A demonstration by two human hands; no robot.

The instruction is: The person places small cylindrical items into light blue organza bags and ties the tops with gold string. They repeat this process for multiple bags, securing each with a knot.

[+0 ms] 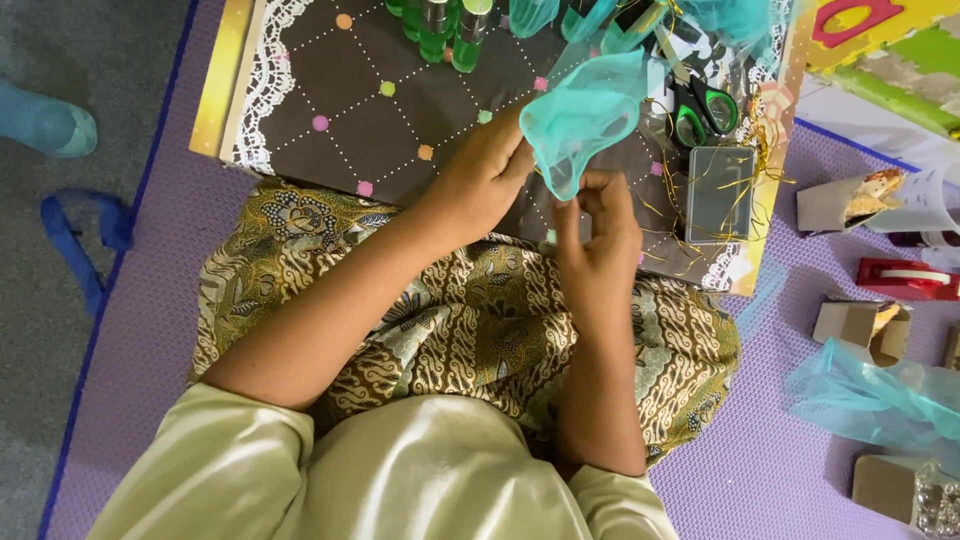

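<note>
While both my hands pinch the teal mesh pouch (585, 110), left hand (485, 175) and right hand (598, 235) fingers closed on it, I should gather its mouth evenly.

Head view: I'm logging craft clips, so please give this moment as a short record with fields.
Left hand: left hand pinches the upper edge of a turquoise organza pouch
Right hand: right hand grips the pouch's lower end, fingertips beside its gathered mouth
Work surface: dark dotted board with lace trim lying ahead of the person's lap
On the board: green-handled scissors, clear plastic box, loose gold thread, green bottles
On the purple mat at right: red tape dispenser, small cardboard boxes, more turquoise fabric
</note>
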